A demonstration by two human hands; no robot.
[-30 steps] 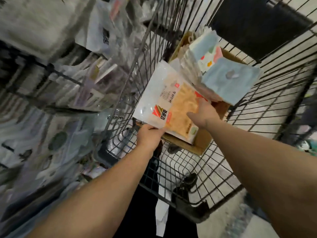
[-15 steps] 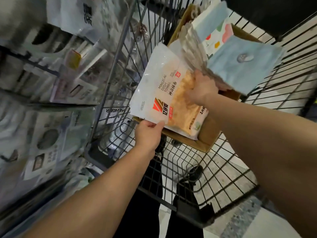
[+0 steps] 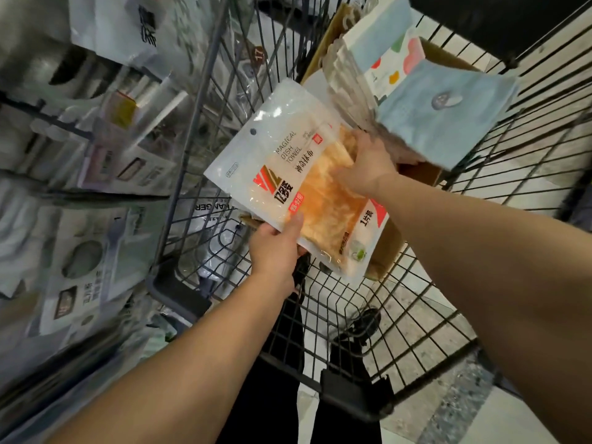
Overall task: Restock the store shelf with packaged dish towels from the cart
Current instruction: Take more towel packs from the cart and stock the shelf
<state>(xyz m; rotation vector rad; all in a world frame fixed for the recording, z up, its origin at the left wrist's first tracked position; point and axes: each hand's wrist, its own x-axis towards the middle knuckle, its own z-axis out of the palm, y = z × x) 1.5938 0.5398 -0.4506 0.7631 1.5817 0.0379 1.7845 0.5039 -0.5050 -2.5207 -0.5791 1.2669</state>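
A white packet with an orange dish towel (image 3: 288,174) inside lies tilted over a cardboard box (image 3: 389,248) in the wire cart (image 3: 426,318). My left hand (image 3: 275,248) grips the packet's near edge, thumb on top. My right hand (image 3: 368,165) holds its far right side, fingers curled over the orange towel. More packets stand in the box behind it: a stack of clear ones (image 3: 349,84) and pale blue towels (image 3: 445,113).
The store shelf (image 3: 80,174) on the left is full of hanging packaged goods, blurred. The cart's wire side (image 3: 205,100) stands between the box and the shelf. My dark trousers and shoe (image 3: 362,325) show through the cart floor.
The view has drawn closer and shifted. My right hand has slid up the packet's right side toward the stack behind it. My left hand keeps its grip on the near edge.
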